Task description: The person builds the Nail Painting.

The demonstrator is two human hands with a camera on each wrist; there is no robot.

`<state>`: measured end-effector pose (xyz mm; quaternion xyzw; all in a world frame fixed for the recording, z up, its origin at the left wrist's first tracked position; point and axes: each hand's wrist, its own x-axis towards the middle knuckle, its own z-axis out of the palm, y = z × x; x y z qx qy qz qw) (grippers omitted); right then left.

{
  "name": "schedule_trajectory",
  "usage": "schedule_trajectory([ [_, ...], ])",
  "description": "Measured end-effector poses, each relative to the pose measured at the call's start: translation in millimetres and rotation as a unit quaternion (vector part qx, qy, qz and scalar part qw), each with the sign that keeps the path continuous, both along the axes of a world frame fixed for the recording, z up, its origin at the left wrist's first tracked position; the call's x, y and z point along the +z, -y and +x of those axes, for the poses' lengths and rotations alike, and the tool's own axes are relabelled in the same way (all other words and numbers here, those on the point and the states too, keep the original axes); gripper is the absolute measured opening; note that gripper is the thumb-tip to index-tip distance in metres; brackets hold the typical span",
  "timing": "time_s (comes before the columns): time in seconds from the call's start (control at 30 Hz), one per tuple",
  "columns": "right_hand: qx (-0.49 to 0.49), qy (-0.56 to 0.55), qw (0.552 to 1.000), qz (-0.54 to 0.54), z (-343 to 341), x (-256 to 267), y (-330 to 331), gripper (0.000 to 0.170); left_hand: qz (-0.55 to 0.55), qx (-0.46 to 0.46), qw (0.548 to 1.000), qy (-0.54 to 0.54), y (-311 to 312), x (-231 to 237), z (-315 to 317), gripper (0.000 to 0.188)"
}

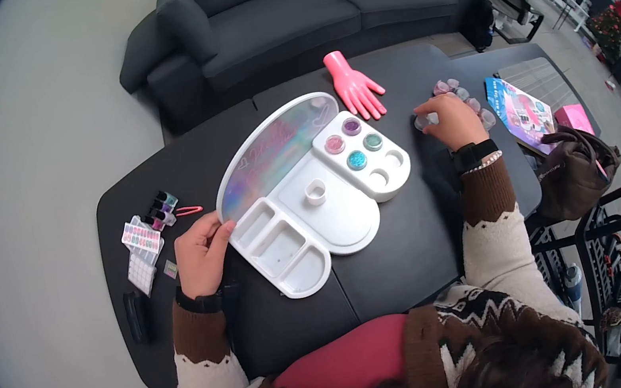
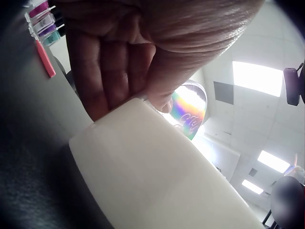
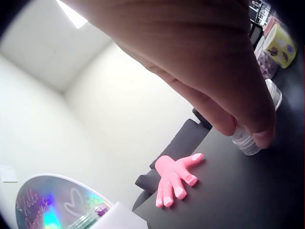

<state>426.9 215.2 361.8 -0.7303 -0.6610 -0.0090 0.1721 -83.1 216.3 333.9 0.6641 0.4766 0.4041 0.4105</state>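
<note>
My left hand (image 1: 203, 257) grips the left corner of the white nail station (image 1: 339, 226), thumb on top and fingers at the side; the left wrist view shows its white side wall (image 2: 157, 167) close up. The station's iridescent lid (image 1: 279, 146) stands raised. Several glitter jars, one of them teal (image 1: 357, 160), sit in round wells at its right. Over the table's right part, my right hand (image 1: 446, 121) pinches a small clear jar (image 3: 246, 143) between thumb and fingers at the table surface.
A pink model hand (image 1: 358, 90) lies behind the station. More small jars (image 1: 474, 104) stand beyond my right hand, near a colourful box (image 1: 521, 114) and a brown bag (image 1: 576, 170). Nail sets (image 1: 142, 237), bottles and pink tweezers (image 1: 188, 210) lie at the left.
</note>
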Motion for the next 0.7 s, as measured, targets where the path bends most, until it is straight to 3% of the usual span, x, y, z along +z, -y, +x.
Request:
schedule_trajectory([
  [0.03,-0.032,-0.021,0.998,-0.044,-0.6,2.0,-3.3,0.040,-0.002,-0.006,1.000,0.009,-0.2,0.1,-0.7,0.023],
  [0.1,0.043,-0.010,0.997,0.061,-8.9,6.3,6.2,0.030,-0.006,0.001,1.000,-0.009,-0.8,3.7,-2.8,0.023],
  [0.23,0.171,-0.184,0.968,0.004,-74.6,64.5,36.2,0.030,-0.009,0.010,1.000,-0.010,1.8,7.7,-0.2,0.023],
  [0.33,0.241,-0.126,0.962,0.009,-97.9,63.4,48.4,0.028,-0.006,0.005,1.000,-0.021,0.7,7.2,0.0,0.023],
  [0.7,0.219,-0.075,0.972,-0.042,-104.4,59.4,48.2,0.023,-0.006,-0.001,1.000,-0.018,-0.7,4.2,-1.9,0.024],
])
